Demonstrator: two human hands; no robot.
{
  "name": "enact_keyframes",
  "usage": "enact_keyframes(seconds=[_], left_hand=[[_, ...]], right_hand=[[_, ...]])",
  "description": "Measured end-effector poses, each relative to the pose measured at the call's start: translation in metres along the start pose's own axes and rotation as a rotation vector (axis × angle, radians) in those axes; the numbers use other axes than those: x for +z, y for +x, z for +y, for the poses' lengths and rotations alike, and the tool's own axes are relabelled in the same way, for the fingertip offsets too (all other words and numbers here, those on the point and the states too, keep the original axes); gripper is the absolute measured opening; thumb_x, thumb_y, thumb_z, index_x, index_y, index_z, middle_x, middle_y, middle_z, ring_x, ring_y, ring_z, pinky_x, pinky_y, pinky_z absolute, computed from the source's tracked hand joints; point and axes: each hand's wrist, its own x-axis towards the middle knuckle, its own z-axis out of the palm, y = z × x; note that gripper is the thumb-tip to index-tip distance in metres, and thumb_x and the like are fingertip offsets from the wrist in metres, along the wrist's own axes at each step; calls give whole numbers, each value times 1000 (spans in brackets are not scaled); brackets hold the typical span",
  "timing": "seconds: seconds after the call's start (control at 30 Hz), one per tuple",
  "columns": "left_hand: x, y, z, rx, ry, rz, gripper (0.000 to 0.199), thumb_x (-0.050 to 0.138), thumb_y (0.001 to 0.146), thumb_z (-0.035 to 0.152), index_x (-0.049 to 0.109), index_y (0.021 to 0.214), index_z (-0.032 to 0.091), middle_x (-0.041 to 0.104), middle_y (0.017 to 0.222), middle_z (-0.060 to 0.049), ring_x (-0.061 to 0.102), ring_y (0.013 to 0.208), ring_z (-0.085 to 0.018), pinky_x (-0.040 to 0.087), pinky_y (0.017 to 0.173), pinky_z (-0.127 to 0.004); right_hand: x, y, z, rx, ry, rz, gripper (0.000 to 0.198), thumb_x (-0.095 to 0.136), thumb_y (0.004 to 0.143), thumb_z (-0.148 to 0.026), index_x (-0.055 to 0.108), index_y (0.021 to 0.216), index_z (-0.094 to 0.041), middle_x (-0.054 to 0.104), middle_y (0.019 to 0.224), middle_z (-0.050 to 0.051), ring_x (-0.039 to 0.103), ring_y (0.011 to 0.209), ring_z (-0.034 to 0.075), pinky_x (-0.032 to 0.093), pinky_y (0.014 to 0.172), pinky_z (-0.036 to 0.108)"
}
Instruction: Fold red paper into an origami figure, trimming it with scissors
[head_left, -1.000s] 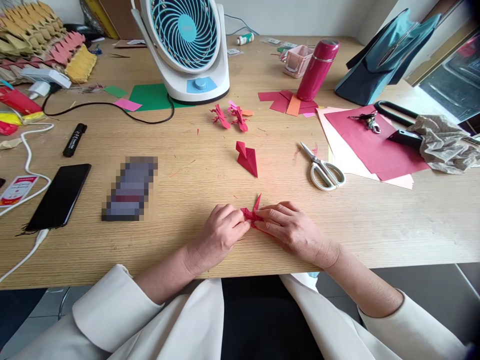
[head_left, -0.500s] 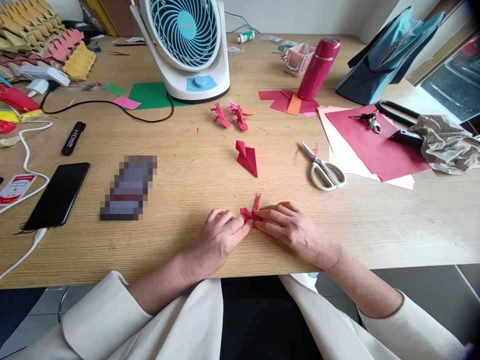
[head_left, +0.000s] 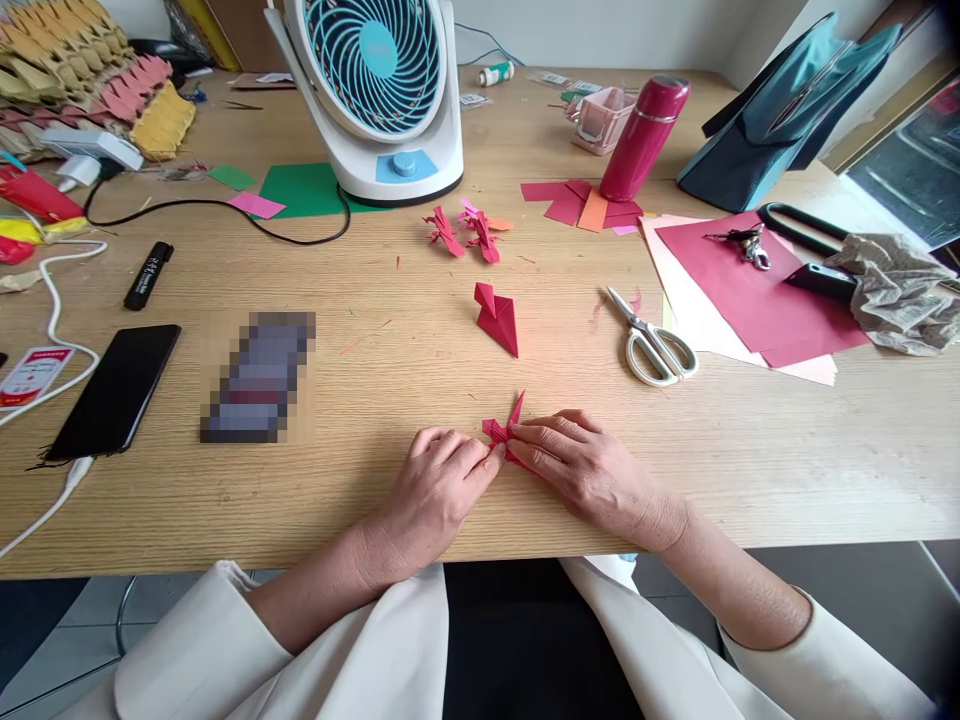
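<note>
A small red origami piece point(head_left: 498, 432) with a pointed strip sticking up lies on the table near its front edge, partly hidden by my fingers. My left hand point(head_left: 441, 482) is closed, its thumb and fingertips pressing the piece from the left. From the right, my right hand point(head_left: 589, 462) holds the same piece down under its fingertips. Just beyond it rests another folded red paper piece point(head_left: 496, 320). Farther back sit two finished-looking red folded figures point(head_left: 463, 232) side by side. White-handled scissors point(head_left: 654, 345) lie to the right.
At the back stands a white fan point(head_left: 405, 165). Right of it are a magenta flask point(head_left: 643, 140), red paper slips point(head_left: 564, 207), a blue bag point(head_left: 750, 150) and large red sheets point(head_left: 772, 290) with keys on top. A black phone point(head_left: 114, 392) and marker point(head_left: 148, 276) lie left.
Both hands stay on the red origami piece, with hardly any finger movement. The whole view has shifted slightly.
</note>
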Motion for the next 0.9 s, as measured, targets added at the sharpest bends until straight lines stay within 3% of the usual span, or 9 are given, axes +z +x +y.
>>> enact_keyframes(seconds=[0.33,0.53,0.7,0.9], left_hand=[[0,-1,4,-27,24,11,30,45,97,10,62,122,10,65,92,-6,56,87,-21,41,87,-39],[-1,-3,8,-34,40,-74,28,47,95,8,63,118,12,66,117,-10,57,103,-23,40,96,-42],[-5,-1,10,-113,31,-94,35,51,94,9,60,126,17,66,119,-9,58,103,-24,43,91,-41],[-4,11,3,-306,-198,-37,15,52,97,16,67,98,19,66,95,-5,61,88,-19,47,81,-33]], right_hand=[[-4,7,-8,-12,-99,11,34,40,100,-9,62,125,-6,67,121,18,60,101,26,48,90,44],[-1,8,-12,19,-115,-13,31,43,98,-8,64,121,-8,65,121,17,59,102,27,47,88,43],[4,8,-22,111,-95,-56,32,46,94,-6,65,120,-9,65,120,16,59,102,27,50,85,41],[15,8,-33,256,-78,34,38,46,93,-3,62,126,-13,64,122,15,59,100,25,52,83,39]])
